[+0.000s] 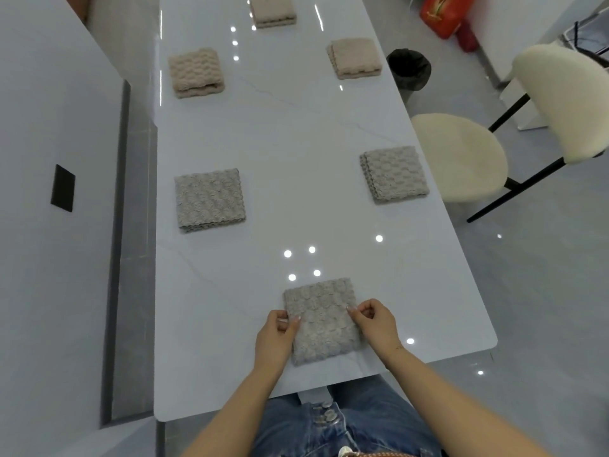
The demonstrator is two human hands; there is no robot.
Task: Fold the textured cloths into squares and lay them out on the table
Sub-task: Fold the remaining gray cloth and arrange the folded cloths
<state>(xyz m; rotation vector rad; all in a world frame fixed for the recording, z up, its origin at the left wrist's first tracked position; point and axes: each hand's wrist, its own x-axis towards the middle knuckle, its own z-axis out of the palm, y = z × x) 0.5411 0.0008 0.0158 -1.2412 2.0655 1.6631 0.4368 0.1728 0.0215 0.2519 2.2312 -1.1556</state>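
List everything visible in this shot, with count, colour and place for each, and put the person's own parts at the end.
Glossy white marble-look table: one, white, centre, running away from the camera.
Folded grey textured cloths: three; near edge between the hands, mid left, mid right.
Folded beige textured cloths: three; far left, far right, far centre.
Cream padded chairs with black legs: two, right of table.
Black bin: one, floor, right.
Red bag: one, top right floor.
Black wall plate: one, left.
Left hand, right hand: pinching the nearest cloth's sides.
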